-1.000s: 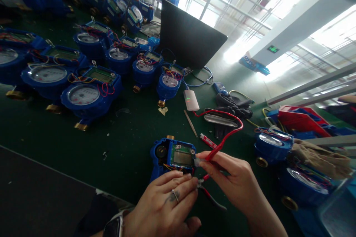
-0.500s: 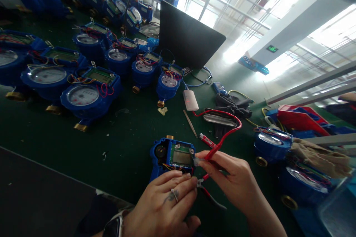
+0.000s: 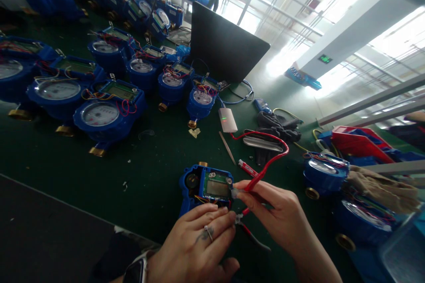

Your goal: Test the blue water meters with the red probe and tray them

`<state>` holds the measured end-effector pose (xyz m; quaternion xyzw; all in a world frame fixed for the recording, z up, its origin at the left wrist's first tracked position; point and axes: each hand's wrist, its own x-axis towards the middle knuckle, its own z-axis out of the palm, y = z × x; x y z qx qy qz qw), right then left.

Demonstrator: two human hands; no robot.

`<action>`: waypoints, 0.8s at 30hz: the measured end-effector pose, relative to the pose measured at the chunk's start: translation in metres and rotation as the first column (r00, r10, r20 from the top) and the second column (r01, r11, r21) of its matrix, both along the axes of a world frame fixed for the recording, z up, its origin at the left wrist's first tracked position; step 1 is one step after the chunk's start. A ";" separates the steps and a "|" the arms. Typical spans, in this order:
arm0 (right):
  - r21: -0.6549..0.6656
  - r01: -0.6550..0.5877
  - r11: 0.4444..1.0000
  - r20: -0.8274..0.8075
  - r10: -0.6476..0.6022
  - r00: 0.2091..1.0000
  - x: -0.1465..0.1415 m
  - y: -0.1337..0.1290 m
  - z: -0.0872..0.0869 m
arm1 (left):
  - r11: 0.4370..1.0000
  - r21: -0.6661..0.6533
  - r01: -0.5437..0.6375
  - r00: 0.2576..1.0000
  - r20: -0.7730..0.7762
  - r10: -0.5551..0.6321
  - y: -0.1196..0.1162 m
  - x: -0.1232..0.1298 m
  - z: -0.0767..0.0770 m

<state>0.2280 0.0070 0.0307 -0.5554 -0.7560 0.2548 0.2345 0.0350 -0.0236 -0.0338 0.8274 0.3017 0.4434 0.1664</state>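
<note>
A blue water meter (image 3: 191,201) with a brass fitting lies in front of me on the green tabletop, its circuit board and grey display (image 3: 217,188) exposed. My left hand (image 3: 202,239) rests flat over the near part of the meter, fingers stretched out and covering much of it. At the board's right edge, my right hand (image 3: 275,208) pinches a small clear connector (image 3: 235,193) on a red cable (image 3: 270,159). That cable runs to a white box (image 3: 227,119) with red and green lights. Beneath the right hand, red-handled pliers (image 3: 252,235) are partly hidden.
Several blue meters (image 3: 99,117) with loose wires stand to the left and behind, others (image 3: 325,170) at right. A dark laptop screen (image 3: 226,44) rises at the back. Tweezers (image 3: 227,147), a red marker (image 3: 247,168) and dark gloves (image 3: 279,126) lie beyond my hands.
Both hands hold their places at the meter. The white box now shows a green light as well as red. A person in the background has moved to the right.
</note>
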 end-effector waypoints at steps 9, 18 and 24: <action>0.001 0.000 1.000 -0.019 0.000 1.000 0.000 -0.001 -0.001 | 1.000 0.012 0.002 1.000 0.003 -0.002 -0.001 0.001 -0.003; 0.016 -0.005 1.000 -0.024 0.005 1.000 0.001 -0.001 -0.002 | 1.000 0.012 -0.014 1.000 0.000 0.014 -0.001 0.002 -0.002; 0.018 -0.014 1.000 -0.019 0.014 1.000 0.001 -0.001 -0.003 | 1.000 0.026 -0.017 1.000 0.007 0.017 0.001 0.002 -0.003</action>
